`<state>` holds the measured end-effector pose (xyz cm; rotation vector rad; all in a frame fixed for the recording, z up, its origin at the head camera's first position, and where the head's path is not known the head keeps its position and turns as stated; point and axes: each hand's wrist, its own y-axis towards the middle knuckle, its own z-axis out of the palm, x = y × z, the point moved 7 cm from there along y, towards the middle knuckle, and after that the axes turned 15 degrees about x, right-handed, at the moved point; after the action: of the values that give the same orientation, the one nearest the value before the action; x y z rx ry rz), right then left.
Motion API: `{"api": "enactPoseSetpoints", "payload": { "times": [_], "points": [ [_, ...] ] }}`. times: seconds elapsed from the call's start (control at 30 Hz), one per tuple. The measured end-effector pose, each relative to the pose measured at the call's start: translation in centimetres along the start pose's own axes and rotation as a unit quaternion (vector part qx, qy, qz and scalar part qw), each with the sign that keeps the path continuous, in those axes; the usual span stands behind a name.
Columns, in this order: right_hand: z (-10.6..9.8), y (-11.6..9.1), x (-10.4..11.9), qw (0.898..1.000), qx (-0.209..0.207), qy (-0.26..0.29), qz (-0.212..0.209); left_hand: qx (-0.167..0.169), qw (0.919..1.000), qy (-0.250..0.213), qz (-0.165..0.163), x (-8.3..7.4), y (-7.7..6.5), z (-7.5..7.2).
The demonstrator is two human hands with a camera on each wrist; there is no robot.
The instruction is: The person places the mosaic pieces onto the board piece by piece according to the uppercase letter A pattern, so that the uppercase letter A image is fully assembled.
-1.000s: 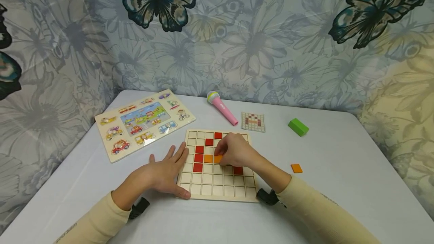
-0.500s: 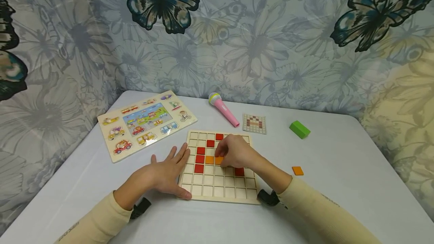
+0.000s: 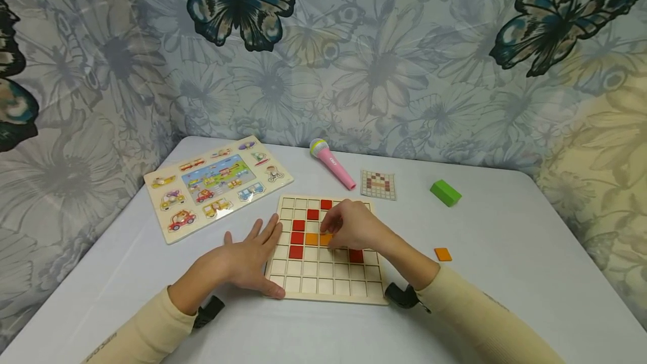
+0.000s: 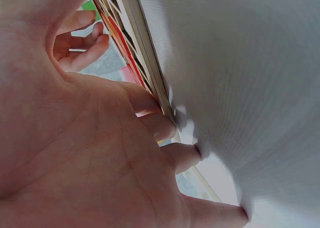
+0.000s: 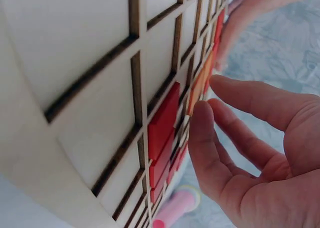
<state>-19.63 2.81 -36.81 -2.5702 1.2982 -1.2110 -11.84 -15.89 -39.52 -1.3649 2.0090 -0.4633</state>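
A wooden grid board (image 3: 333, 285) lies on the table, holding several red tiles (image 3: 297, 238) and, in one row, two orange tiles (image 3: 311, 239). My right hand (image 3: 356, 224) reaches over the board, its thumb and fingers pinched around the right-hand orange tile (image 3: 326, 239). In the right wrist view the fingertips (image 5: 202, 108) meet at the orange tile (image 5: 198, 90), which sits low in the grid. My left hand (image 3: 247, 260) is spread flat along the board's left edge, its thumb at the front corner. The left wrist view shows its fingers (image 4: 155, 125) against the board's side.
A loose orange tile (image 3: 442, 254) lies right of the board. Behind are a pattern card (image 3: 378, 185), a pink toy microphone (image 3: 336, 168) and a green block (image 3: 446, 192). A vehicle picture puzzle (image 3: 172, 187) lies back left. Patterned fabric (image 3: 384, 89) stands behind the table.
The head view shifts slightly. Both hands keep their places, the right at the orange tile and the left at the board's edge.
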Motion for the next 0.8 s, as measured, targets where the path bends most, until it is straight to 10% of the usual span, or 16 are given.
{"api": "enactPoseSetpoints", "payload": {
  "times": [0.8],
  "points": [
    [-2.8,-4.7,-2.2,0.997,-0.049,0.057,-0.006,0.002,1.0000,0.001,0.000,0.0,0.0,0.0]
  ]
}}
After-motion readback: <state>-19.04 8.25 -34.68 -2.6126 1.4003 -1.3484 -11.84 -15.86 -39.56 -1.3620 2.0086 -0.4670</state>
